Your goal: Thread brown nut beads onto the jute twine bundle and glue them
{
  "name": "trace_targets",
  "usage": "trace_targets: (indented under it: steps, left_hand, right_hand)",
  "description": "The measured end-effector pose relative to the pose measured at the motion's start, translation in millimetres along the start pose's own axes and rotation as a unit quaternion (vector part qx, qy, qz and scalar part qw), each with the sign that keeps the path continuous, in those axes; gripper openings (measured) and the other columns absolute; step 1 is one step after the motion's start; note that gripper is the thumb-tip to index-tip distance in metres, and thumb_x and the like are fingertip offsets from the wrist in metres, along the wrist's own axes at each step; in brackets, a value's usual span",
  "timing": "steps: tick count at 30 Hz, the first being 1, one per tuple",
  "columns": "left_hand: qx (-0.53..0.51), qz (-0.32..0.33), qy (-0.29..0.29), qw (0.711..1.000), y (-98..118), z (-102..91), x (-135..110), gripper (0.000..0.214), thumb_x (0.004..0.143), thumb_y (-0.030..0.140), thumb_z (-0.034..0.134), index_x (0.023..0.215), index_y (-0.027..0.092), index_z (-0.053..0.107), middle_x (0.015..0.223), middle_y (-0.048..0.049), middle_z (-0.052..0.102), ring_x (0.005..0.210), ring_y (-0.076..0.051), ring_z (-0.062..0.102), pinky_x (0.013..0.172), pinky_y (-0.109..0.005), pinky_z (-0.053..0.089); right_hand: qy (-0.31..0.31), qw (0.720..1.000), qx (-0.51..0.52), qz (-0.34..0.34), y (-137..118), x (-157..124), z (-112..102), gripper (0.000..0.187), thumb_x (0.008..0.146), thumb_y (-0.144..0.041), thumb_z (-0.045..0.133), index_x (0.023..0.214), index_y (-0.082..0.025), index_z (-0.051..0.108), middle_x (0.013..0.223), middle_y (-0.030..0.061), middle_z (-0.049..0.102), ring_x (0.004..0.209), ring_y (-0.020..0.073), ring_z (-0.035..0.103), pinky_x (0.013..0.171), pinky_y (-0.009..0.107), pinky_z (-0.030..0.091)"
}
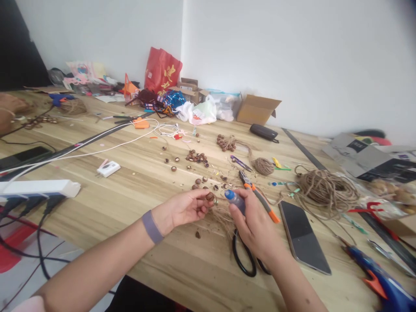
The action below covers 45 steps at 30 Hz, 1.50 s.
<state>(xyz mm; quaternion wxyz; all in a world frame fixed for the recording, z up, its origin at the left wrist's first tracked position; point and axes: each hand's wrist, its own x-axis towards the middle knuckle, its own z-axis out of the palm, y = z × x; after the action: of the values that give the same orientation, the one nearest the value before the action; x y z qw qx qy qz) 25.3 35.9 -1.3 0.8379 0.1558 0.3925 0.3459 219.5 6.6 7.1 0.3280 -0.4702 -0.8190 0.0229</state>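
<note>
In the head view my left hand (183, 210) pinches a round brown nutshell (209, 197) between thumb and fingertips. My right hand (256, 227) is wrapped round a small clear bottle with a blue cap (236, 201), its top tilted toward the nutshell; the two are slightly apart. Loose twine strands (222, 215) lie beneath, between both hands. Under the right hand show the black handles of scissors (234, 253). Pliers with orange grips (262, 199) rest just beyond it. Several nutshells (196, 158), some halved, are scattered past my hands.
Right of my hand lie a phone (303, 240), a coil of twine (326, 190) and a blue glue gun (383, 277). A power strip (39, 189) with plugs is at left. Another person's hand (11, 106) is far left. Bags and a cardboard box (258, 109) line the wall.
</note>
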Motion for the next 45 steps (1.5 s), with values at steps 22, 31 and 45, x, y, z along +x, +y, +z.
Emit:
trace_targets:
  steps: [22,31,45]
  left_hand:
    - [-0.109,0.049,0.037,0.992,-10.7,12.2,-10.2,0.016,0.086,0.012,0.052,0.071,0.013,0.057,0.066,-0.0016,0.06,0.054,-0.006,0.053,0.049,-0.018,0.031]
    - [-0.089,0.072,0.035,0.993,-18.2,11.2,-9.6,0.01,0.082,0.011,0.055,0.073,0.015,0.055,0.065,0.0011,0.057,0.055,-0.006,0.048,0.048,-0.02,0.027]
    - [-0.072,0.059,0.084,0.992,-17.5,13.9,-14.0,0.011,0.083,0.011,0.053,0.073,0.016,0.052,0.061,0.0019,0.055,0.05,-0.007,0.038,0.05,-0.022,0.025]
  right_hand:
    - [0.006,0.973,-0.188,-0.135,10.5,1.4,-1.4,0.025,0.092,-0.02,0.049,0.117,-0.022,0.053,0.102,0.0092,0.064,0.093,0.0226,0.057,0.083,0.037,0.039]
    - [0.007,0.962,-0.235,-0.138,1.2,3.3,0.2,0.025,0.092,-0.018,0.05,0.116,-0.023,0.053,0.102,0.0084,0.066,0.09,0.0212,0.061,0.087,0.039,0.033]
    - [-0.003,0.959,-0.247,-0.138,2.2,-1.2,-1.5,0.041,0.088,-0.019,0.054,0.128,-0.029,0.05,0.103,0.0076,0.063,0.086,0.0212,0.061,0.083,0.036,0.036]
